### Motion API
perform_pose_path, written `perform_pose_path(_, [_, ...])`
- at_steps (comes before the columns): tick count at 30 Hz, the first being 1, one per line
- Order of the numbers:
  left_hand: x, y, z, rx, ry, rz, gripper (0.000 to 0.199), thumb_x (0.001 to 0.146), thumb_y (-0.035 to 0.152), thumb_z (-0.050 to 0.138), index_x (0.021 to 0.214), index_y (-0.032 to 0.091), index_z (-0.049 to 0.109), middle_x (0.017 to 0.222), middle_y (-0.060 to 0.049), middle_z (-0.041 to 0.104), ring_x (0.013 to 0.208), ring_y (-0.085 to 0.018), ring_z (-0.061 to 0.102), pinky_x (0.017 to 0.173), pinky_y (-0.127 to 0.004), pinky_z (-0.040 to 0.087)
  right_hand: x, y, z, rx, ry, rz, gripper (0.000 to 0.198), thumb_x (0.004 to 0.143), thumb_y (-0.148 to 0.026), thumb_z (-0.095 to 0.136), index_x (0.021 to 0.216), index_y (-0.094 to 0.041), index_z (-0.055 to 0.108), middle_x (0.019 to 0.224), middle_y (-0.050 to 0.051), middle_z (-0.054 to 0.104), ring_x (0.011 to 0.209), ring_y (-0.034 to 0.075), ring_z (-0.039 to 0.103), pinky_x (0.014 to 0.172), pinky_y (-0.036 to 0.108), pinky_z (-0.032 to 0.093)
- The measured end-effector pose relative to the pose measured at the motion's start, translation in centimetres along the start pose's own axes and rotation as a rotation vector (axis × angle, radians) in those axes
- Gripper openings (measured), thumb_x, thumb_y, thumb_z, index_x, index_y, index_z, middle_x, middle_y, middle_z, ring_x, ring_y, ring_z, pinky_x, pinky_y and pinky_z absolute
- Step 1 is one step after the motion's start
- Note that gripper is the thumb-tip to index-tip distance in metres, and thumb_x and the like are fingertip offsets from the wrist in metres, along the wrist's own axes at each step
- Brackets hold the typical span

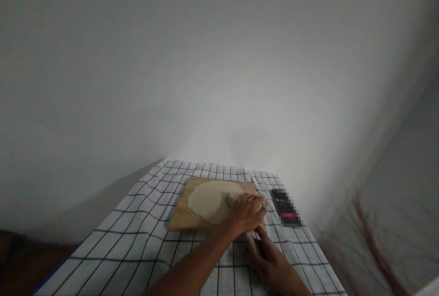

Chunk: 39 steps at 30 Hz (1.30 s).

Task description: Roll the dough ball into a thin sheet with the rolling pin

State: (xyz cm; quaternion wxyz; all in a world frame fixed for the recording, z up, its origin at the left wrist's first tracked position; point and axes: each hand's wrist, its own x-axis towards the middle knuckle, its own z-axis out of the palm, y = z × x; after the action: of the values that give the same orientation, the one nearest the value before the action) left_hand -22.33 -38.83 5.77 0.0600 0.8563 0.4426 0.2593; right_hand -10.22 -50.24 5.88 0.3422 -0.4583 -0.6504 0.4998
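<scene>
A pale, flat sheet of rolled-out dough point(211, 201) lies on a wooden board point(180, 218). Over the dough's right side slants a wooden rolling pin point(250, 243), its far tip on the sheet and its near part beyond the board's front edge. My left hand point(248, 210) is closed over the pin's middle, covering much of it. Nearer to me, my right hand point(269, 257) wraps round the pin's near end, with thumb and fingers partly hidden.
Under the board spreads a white checked cloth point(120, 245) with dark lines. A dark, pixelated flat object point(286, 208) rests to the board's right. Behind the table rises a pale wall point(219, 81). Bare brown twigs point(372, 245) stand off the right edge.
</scene>
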Motion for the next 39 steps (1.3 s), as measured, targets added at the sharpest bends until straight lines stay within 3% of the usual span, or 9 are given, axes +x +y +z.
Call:
perform_pose_path(5, [3.2,0.8,1.0,-0.074,-0.088,0.07,0.052,0.102,0.055,0.023,0.121,0.028,0.062,0.121,-0.005,0.069,0.116,-0.026,0.06,0.099,-0.046,0.043,0.8,1.3,0.2,0.008,0.076,-0.049,0.069,0.085,-0.047,0.06,0.146,-0.019,0.04,0.105,0.007,0.07,0.1,0.024,0.06,0.094,0.036,0.046])
perform_pose_path(9, [3.7,0.9,1.5,-0.066,-0.068,0.102,0.05,0.102,0.051,0.025,0.116,0.023,0.065,0.116,-0.007,0.071,0.114,-0.026,0.061,0.099,-0.043,0.044,1.4,2.6,0.2,0.012,0.056,-0.064,0.065,0.086,-0.039,0.056,0.145,-0.017,0.038,0.106,0.008,0.069,0.096,0.023,0.062,0.092,0.036,0.047])
perform_pose_path(16, [0.1,-1.1,0.7,0.084,0.023,0.061,0.043,0.102,0.048,0.034,0.127,0.025,0.06,0.138,-0.006,0.059,0.136,-0.03,0.044,0.116,-0.053,0.025,0.9,2.7,0.2,-0.066,0.021,-0.021,0.066,0.082,-0.024,0.056,0.145,-0.018,0.038,0.103,0.006,0.069,0.084,0.019,0.062,0.075,0.029,0.048])
perform_pose_path(20, [-2.0,-2.0,0.0,0.166,0.036,0.102,0.041,0.104,0.045,0.031,0.126,0.027,0.061,0.136,-0.006,0.061,0.138,-0.03,0.041,0.118,-0.055,0.019,0.4,1.7,0.4,-0.072,-0.008,-0.03,0.063,0.083,-0.024,0.055,0.144,-0.019,0.04,0.098,0.003,0.07,0.075,0.016,0.058,0.067,0.026,0.046])
perform_pose_path(24, [-2.4,-2.0,-0.3,0.149,0.084,0.025,0.038,0.103,0.045,0.035,0.122,0.026,0.062,0.135,-0.005,0.061,0.137,-0.029,0.041,0.118,-0.052,0.021,-0.2,-0.2,0.6,-0.073,-0.001,-0.016,0.057,0.087,-0.031,0.055,0.142,-0.018,0.043,0.089,0.002,0.068,0.069,0.014,0.055,0.063,0.026,0.043])
perform_pose_path(28, [-1.2,-1.2,-0.7,0.072,0.024,0.002,0.041,0.101,0.052,0.034,0.117,0.028,0.064,0.128,-0.004,0.065,0.129,-0.028,0.05,0.11,-0.051,0.032,-0.3,-0.9,0.4,-0.067,-0.011,0.025,0.057,0.095,-0.05,0.047,0.142,-0.018,0.044,0.081,0.001,0.066,0.066,0.015,0.057,0.063,0.027,0.044])
perform_pose_path(32, [0.8,-0.3,-0.8,0.004,-0.049,0.003,0.049,0.1,0.057,0.029,0.114,0.028,0.066,0.122,-0.005,0.068,0.119,-0.026,0.057,0.103,-0.046,0.039,0.4,0.5,-0.1,-0.096,0.035,0.034,0.061,0.09,-0.041,0.053,0.145,-0.017,0.043,0.113,0.009,0.069,0.095,0.022,0.064,0.085,0.032,0.048])
perform_pose_path(35, [2.1,0.0,-0.5,-0.055,-0.045,0.021,0.05,0.1,0.058,0.029,0.114,0.028,0.067,0.121,-0.004,0.069,0.118,-0.025,0.057,0.101,-0.043,0.041,0.9,1.6,-0.4,-0.139,0.077,0.063,0.068,0.087,-0.035,0.055,0.15,-0.015,0.038,0.137,0.012,0.059,0.122,0.027,0.056,0.103,0.038,0.041])
perform_pose_path(39, [3.4,0.2,0.1,-0.127,-0.042,0.059,0.055,0.1,0.06,0.026,0.112,0.027,0.068,0.115,-0.005,0.071,0.114,-0.024,0.06,0.098,-0.039,0.043,1.1,1.8,-0.4,-0.136,0.126,0.054,0.069,0.086,-0.039,0.057,0.15,-0.019,0.04,0.146,0.009,0.051,0.137,0.028,0.043,0.112,0.039,0.033])
